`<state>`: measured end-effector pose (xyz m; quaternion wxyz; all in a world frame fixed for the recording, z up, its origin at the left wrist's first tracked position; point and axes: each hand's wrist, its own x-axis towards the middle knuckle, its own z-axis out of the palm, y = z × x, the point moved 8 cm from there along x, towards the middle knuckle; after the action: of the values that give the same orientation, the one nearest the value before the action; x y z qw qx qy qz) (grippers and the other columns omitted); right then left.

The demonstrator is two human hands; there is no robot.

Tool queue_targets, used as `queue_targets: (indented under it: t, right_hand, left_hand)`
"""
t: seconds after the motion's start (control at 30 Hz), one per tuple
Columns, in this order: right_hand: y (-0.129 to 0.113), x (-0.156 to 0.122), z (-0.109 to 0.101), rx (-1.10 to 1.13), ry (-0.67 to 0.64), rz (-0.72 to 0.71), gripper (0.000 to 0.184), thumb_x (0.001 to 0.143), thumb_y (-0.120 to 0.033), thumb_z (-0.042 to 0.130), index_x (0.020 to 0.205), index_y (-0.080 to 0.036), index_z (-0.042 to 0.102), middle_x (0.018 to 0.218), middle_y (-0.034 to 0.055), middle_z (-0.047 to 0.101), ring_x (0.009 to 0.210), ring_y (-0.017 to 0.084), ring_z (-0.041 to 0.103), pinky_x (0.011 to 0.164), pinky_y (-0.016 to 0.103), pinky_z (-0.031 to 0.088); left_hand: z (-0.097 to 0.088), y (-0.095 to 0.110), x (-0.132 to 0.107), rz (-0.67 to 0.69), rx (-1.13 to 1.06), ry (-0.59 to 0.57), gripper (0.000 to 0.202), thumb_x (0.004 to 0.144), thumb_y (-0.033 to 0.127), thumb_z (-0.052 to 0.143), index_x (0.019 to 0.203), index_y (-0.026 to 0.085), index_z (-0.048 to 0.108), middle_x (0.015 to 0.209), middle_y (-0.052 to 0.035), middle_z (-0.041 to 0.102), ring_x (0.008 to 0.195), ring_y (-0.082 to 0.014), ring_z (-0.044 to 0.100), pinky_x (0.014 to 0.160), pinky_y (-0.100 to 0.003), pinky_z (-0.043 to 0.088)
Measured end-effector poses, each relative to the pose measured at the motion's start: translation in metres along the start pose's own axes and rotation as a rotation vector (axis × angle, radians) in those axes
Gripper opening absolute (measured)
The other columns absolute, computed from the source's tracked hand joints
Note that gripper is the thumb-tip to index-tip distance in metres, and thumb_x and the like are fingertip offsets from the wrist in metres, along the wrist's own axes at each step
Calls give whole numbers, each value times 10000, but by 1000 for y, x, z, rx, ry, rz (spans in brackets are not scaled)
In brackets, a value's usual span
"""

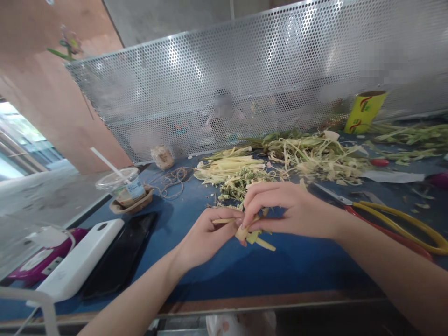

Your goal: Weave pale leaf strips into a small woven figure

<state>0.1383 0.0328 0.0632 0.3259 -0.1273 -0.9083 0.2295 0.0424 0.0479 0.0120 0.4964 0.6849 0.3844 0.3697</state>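
On the left, the bare left hand [201,238] pinches some flat, pale yellow-green plant strips [266,244]. The strips are between the two hands, above a smooth blue table top [164,235]. The bare right hand [294,210] pinches the same strips, with its fingertips touching or almost touching the left ones. The strips look bent in places, so I think this piece is only partly done. Behind the hands lie a row of long, pale yellow leaf strips [231,169], then a little heap of crumbly green bits [241,184], then a big messy heap of dry, stringy leaves [315,154]. With so much loose stuff, there seems to be plenty left to do.

Around them, from the left, are a purple and white plastic power strip [30,276], a fat white plastic power bank [82,261], a flat, shiny black phone [121,256] and a clear plastic cup [122,184] in a brown paper tray [122,208]. Next comes a tangle of thin brown string [171,182]. On the right, metal scissors with red and yellow handles [345,200] lie close to the right arm, and might get bumped. Nothing seems to block the fingers.
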Motion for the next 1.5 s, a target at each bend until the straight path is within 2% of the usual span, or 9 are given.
queue_targets:
  t: [0.2, 0.33, 0.6, 0.77, 0.93, 1.03, 1.27, 1.37, 1.5]
  right_hand:
    - [-3, -1, -8, -15, 56, -67, 154, 806, -131, 528, 867, -144, 669, 841, 45, 596, 719, 83, 563, 624, 195, 457]
    - [-5, -4, -13, -130, 55, -74, 180, 816, -107, 499, 863, -159, 666, 882, 44, 617, 775, 85, 573, 683, 197, 456]
    - [-5, -6, -2, -272, -44, -89, 250, 869, -167, 445, 1051, -211, 611, 925, 30, 631, 829, 103, 536, 726, 220, 419]
    - [6, -4, -3, -222, -69, 184, 207, 852, -327, 478, 825, -200, 639, 771, -12, 602, 699, 88, 542, 620, 193, 405]
    - [10, -4, -5, -183, -109, 389, 250, 849, -379, 464, 785, -208, 636, 734, -32, 575, 649, 71, 543, 575, 183, 389]
    - [5, -3, -4, -278, -122, 265, 244, 876, -322, 432, 816, -190, 627, 759, -13, 590, 669, 85, 535, 583, 198, 393]
    - [-29, -10, 13, -871, -117, -387, 351, 906, -115, 294, 784, -128, 623, 741, 46, 599, 643, 134, 450, 584, 278, 378]
    - [-34, -12, 16, -984, -111, -466, 380, 896, -93, 266, 779, -129, 625, 769, 60, 610, 632, 143, 461, 568, 289, 378]
    - [-32, -12, 16, -1037, -113, -440, 340, 890, -118, 299, 782, -132, 621, 787, 54, 621, 632, 144, 490, 558, 290, 379]
  left_hand:
    - [0, 1, -1, 32, 30, -48, 218, 776, 294, 552, 786, 139, 705, 641, -31, 651, 563, -115, 575, 583, -211, 468]
    - [-2, 2, -1, 36, 62, -29, 234, 790, 296, 541, 710, 135, 692, 746, -55, 672, 584, -118, 588, 617, -229, 476]
    - [1, -1, 2, 12, -9, -42, 168, 765, 263, 577, 733, 140, 687, 627, -18, 624, 561, -107, 567, 584, -214, 469]
    - [0, -3, 2, -18, -18, -27, 139, 767, 206, 566, 716, 138, 675, 613, -2, 613, 545, -89, 555, 584, -196, 460]
    - [2, -4, 2, -32, -22, -29, 175, 776, 240, 562, 695, 129, 669, 597, -6, 609, 547, -93, 550, 579, -200, 453]
    - [2, -6, 2, -45, -8, -33, 183, 780, 250, 560, 712, 124, 675, 592, -13, 613, 553, -100, 553, 587, -210, 451]
    - [-3, -14, 3, -71, -111, -4, 161, 773, 254, 575, 752, 137, 684, 589, -1, 611, 551, -83, 530, 566, -189, 419]
    - [-4, -17, 3, -85, -168, -7, 189, 784, 278, 561, 795, 141, 690, 607, -8, 624, 571, -81, 510, 577, -190, 410]
    - [-3, -17, 1, -134, -228, -4, 195, 696, 232, 659, 868, 143, 677, 688, -18, 661, 640, -106, 557, 627, -214, 435]
